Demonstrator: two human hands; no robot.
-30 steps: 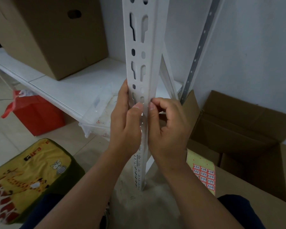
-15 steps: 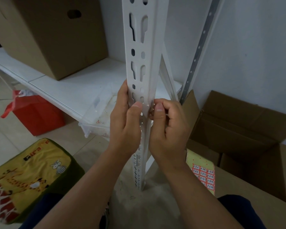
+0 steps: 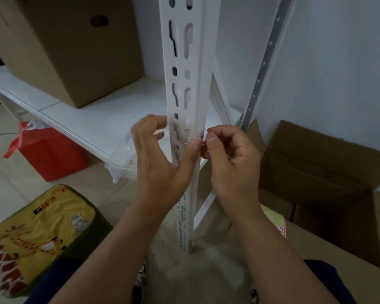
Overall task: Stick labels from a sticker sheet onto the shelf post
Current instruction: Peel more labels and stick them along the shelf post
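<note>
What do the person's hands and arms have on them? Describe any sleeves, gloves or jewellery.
Both the left hand and the right hand are bare: no gloves, rings, watch or bracelets show. The forearms are uncovered down to the bottom of the picture, with no sleeve in view. The fingernails that show are short and unpainted. No marks or bandages can be seen.
</note>
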